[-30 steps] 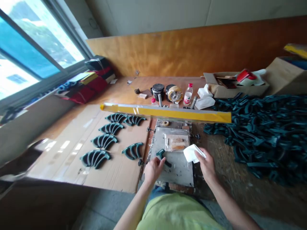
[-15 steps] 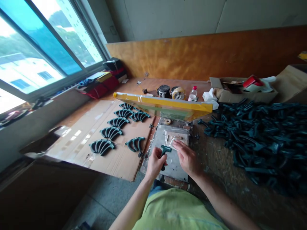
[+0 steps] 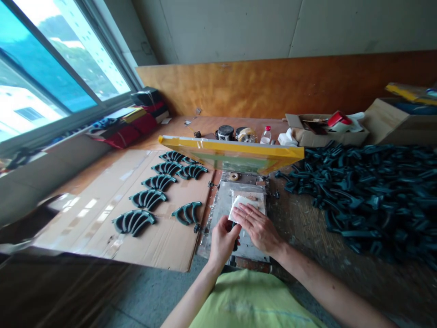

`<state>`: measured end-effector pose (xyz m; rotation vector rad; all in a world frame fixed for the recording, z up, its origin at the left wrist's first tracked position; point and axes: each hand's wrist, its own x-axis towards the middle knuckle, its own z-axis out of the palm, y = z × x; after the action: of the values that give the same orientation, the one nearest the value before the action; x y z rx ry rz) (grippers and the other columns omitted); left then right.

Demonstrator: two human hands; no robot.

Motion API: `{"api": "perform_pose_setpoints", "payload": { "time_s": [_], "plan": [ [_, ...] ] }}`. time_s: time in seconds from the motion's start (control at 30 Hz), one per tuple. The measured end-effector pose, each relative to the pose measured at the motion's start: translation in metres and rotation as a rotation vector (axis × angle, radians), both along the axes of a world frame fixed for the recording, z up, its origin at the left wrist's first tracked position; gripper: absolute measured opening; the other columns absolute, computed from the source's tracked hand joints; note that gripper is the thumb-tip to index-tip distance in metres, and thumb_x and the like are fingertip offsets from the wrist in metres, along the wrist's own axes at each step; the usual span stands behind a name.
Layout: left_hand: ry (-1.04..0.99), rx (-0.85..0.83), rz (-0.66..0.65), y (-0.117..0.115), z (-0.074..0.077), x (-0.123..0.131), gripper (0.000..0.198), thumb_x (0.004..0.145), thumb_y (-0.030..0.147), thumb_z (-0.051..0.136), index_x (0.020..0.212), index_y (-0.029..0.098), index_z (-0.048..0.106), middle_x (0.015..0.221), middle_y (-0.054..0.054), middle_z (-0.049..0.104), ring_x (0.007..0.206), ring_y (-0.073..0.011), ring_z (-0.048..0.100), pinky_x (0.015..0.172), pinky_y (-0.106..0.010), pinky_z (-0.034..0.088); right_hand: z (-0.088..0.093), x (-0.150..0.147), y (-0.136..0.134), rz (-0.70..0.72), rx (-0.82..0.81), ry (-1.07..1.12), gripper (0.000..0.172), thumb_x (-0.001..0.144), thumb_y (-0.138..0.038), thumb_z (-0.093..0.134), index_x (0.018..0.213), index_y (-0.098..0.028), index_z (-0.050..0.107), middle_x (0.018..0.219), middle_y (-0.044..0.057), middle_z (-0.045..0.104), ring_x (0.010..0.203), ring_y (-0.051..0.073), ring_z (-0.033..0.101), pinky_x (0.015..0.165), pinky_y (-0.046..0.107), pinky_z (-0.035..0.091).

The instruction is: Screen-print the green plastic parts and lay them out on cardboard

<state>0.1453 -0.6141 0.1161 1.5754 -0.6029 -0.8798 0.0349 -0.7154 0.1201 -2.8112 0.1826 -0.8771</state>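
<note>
Right hand (image 3: 257, 225) and white cloth (image 3: 240, 202) have moved in over the dark green part (image 3: 235, 246); half a second ago the cloth was to one side and the part's lettered head was in plain sight. That head is now covered, so its surface cannot be checked at this moment. In terms of the work, my judgement is that cloth and part have been brought together.

The part is in the left hand (image 3: 221, 237), above the metal plate (image 3: 218, 205); only a short dark length shows below the fingers. Whether it touches the plate cannot be determined. Left-hand grip: narrow, thumb and fingers closed around the part. Right-hand grip: fingers straight and together, laid flat on the cloth; the thumb is hidden, so whether it pinches cannot be told.

Just beyond the hands, a clear packet (image 3: 259, 200) lies on the plate. Behind it, a yellow-edged frame (image 3: 232, 152) stands tilted over the far end. On the left, cardboard (image 3: 102, 182) bears several fanned sets of similar parts (image 3: 134, 223), with a smaller set (image 3: 187, 213) nearest the plate. On the right, a loose heap of parts (image 3: 368, 196) covers much of the bench.
</note>
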Motion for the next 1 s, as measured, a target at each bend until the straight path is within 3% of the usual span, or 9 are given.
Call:
{"api": "perform_pose_setpoints", "payload": {
  "time_s": [0.1, 0.2, 0.37, 0.47, 0.6, 0.73, 0.87, 1.0],
  "plan": [
    [0.058, 0.009, -0.005, -0.001, 0.000, 0.000, 0.020, 0.073, 0.033, 0.064, 0.080, 0.018, 0.054, 0.051, 0.008, 0.051, 0.035, -0.0076, 0.049, 0.032, -0.017, 0.034, -0.005, -0.010, -0.004, 0.005, 0.017, 0.009, 0.050, 0.093, -0.008, 0.037, 0.141, -0.019, 0.045, 0.140, 0.007, 0.052, 0.134, 0.021, 0.043, 0.112, 0.045, 0.041],
    [0.105, -0.017, 0.048, -0.003, 0.001, 0.009, 0.030, 0.071, 0.037, 0.069, 0.090, 0.016, 0.056, 0.056, 0.008, 0.054, 0.037, -0.0073, 0.049, 0.034, -0.018, 0.039, -0.021, -0.028, -0.010, -0.030, 0.078, 0.024, 0.051, 0.091, -0.004, 0.036, 0.138, -0.021, 0.050, 0.137, 0.006, 0.055, 0.132, 0.020, 0.046, 0.111, 0.045, 0.042],
    [0.100, -0.098, 0.108, -0.008, 0.009, 0.028, 0.034, 0.071, 0.041, 0.071, 0.089, 0.019, 0.053, 0.060, 0.008, 0.054, 0.044, -0.0088, 0.052, 0.038, -0.021, 0.047, -0.042, -0.059, -0.018, -0.314, 0.319, -0.045, 0.046, 0.089, -0.006, 0.036, 0.120, -0.025, 0.065, 0.113, 0.004, 0.071, 0.106, 0.020, 0.066, 0.094, 0.041, 0.055],
    [0.099, -0.100, 0.117, -0.010, 0.010, 0.030, 0.036, 0.072, 0.041, 0.071, 0.093, 0.019, 0.052, 0.060, 0.008, 0.054, 0.044, -0.0093, 0.054, 0.039, -0.020, 0.046, -0.034, -0.061, -0.021, -0.515, 0.476, -0.150, 0.039, 0.091, -0.016, 0.037, 0.118, -0.024, 0.065, 0.108, 0.006, 0.071, 0.098, 0.021, 0.068, 0.086, 0.037, 0.056],
    [0.053, -0.074, 0.102, -0.011, 0.005, 0.026, 0.034, 0.075, 0.042, 0.068, 0.095, 0.019, 0.053, 0.065, 0.006, 0.056, 0.051, -0.0113, 0.061, 0.043, -0.019, 0.045, -0.013, -0.042, -0.020, -0.662, 0.574, -0.278, 0.034, 0.094, -0.027, 0.038, 0.112, -0.022, 0.066, 0.107, 0.007, 0.071, 0.096, 0.022, 0.067, 0.083, 0.036, 0.055],
    [0.052, -0.065, 0.072, -0.011, 0.001, 0.019, 0.039, 0.073, 0.042, 0.071, 0.100, 0.020, 0.053, 0.073, 0.005, 0.057, 0.060, -0.0135, 0.065, 0.048, -0.020, 0.047, 0.006, -0.023, -0.011, -0.643, 0.468, -0.338, 0.034, 0.096, -0.027, 0.037, 0.116, -0.023, 0.064, 0.102, 0.008, 0.070, 0.093, 0.021, 0.067, 0.081, 0.034, 0.055],
    [-0.017, -0.044, -0.005, -0.013, 0.003, 0.011, 0.032, 0.072, 0.042, 0.072, 0.087, 0.019, 0.055, 0.071, 0.005, 0.057, 0.057, -0.0114, 0.061, 0.049, -0.019, 0.046, 0.017, -0.007, 0.001, -0.524, 0.268, -0.318, 0.035, 0.095, -0.020, 0.040, 0.123, -0.024, 0.061, 0.100, 0.009, 0.070, 0.092, 0.020, 0.067, 0.081, 0.031, 0.055],
    [-0.066, -0.032, 0.019, -0.016, 0.005, 0.003, 0.030, 0.071, 0.038, 0.072, 0.084, 0.019, 0.054, 0.072, 0.003, 0.062, 0.061, -0.0125, 0.062, 0.052, -0.020, 0.047, 0.019, 0.011, 0.012, -0.424, 0.303, -0.332, 0.033, 0.095, -0.019, 0.041, 0.122, -0.024, 0.060, 0.099, 0.008, 0.070, 0.092, 0.019, 0.067, 0.082, 0.030, 0.056]
  ]
}}
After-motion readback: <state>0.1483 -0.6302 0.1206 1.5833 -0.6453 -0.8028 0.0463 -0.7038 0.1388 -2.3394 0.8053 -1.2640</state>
